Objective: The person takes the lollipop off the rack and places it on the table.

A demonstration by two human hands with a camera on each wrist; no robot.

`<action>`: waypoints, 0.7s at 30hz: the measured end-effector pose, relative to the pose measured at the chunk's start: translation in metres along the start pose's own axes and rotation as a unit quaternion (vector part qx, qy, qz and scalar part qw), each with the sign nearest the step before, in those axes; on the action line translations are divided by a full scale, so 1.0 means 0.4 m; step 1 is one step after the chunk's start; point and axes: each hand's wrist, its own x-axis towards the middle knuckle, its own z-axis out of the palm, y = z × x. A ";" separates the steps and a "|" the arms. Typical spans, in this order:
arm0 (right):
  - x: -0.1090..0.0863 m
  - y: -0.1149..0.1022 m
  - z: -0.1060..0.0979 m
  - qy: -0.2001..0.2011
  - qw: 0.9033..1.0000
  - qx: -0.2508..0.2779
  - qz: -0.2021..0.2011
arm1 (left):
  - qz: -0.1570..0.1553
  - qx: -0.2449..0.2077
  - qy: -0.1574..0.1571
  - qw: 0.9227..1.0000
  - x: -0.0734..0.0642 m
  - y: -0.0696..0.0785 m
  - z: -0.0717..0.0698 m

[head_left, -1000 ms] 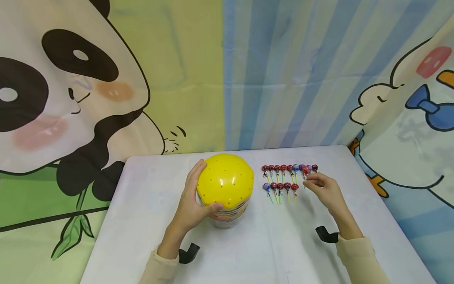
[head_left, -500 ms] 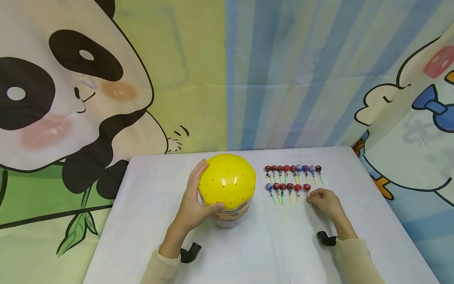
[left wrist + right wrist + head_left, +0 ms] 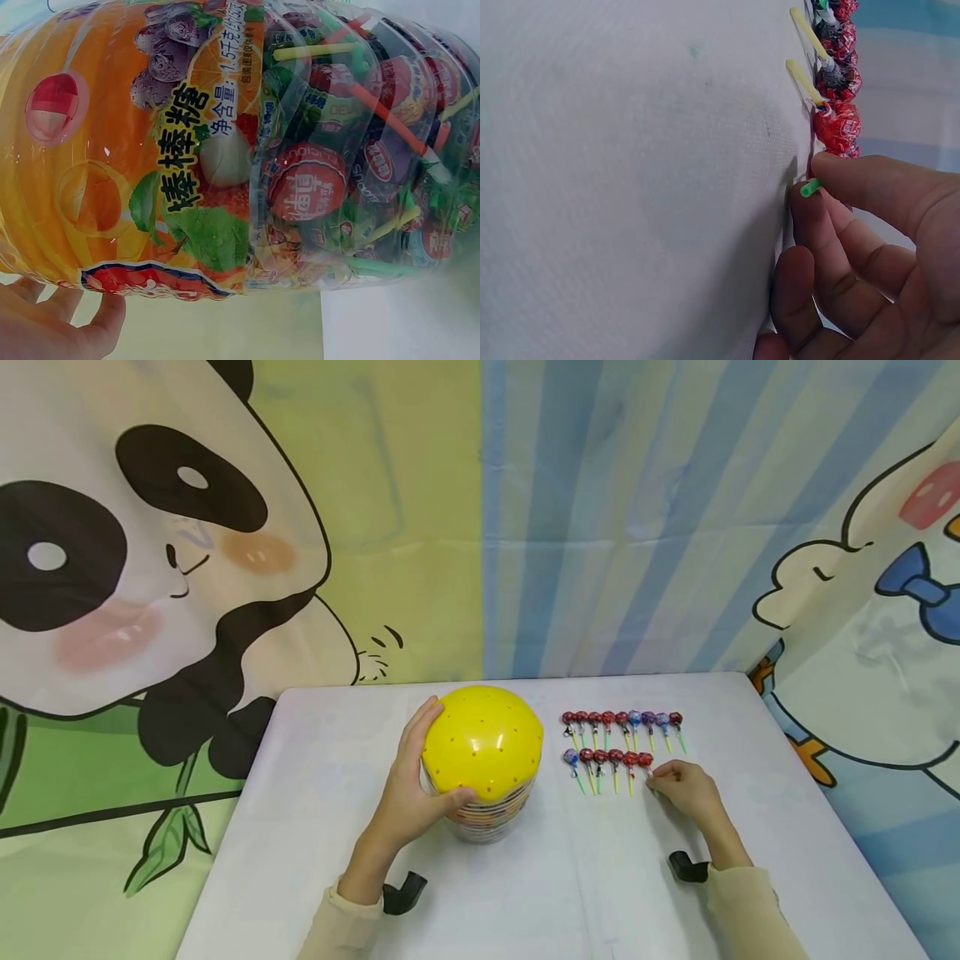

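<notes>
My left hand grips the side of a clear plastic lollipop jar with a dotted yellow lid. In the left wrist view, the jar's printed orange label faces the camera, and wrapped lollipops show through its wall. My right hand pinches a red-wrapped lollipop at the right end of the nearer of two rows. The right wrist view shows its green stick between thumb and fingers; the thumb hides part of the lollipop.
Behind the nearer row lies a farther row of lollipops, heads pointing away. Both rows lie on a white table, right of the jar. A printed cartoon backdrop rises behind the table's far edge.
My right hand has brought the lollipop down from the farther row to the nearer row's right end, then slid it left beside its neighbour. My left hand stays on the jar.
</notes>
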 end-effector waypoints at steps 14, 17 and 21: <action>-0.008 -0.018 -0.005 0.004 1.000 -0.003 -0.013 | 0.003 0.002 0.002 1.000 0.002 0.011 -0.008; -0.008 -0.016 -0.005 0.001 1.000 -0.002 -0.012 | 0.004 0.005 0.000 1.000 0.003 0.012 -0.008; -0.010 -0.016 -0.005 0.007 1.000 0.002 -0.006 | 0.011 0.017 -0.002 1.000 0.007 0.018 -0.011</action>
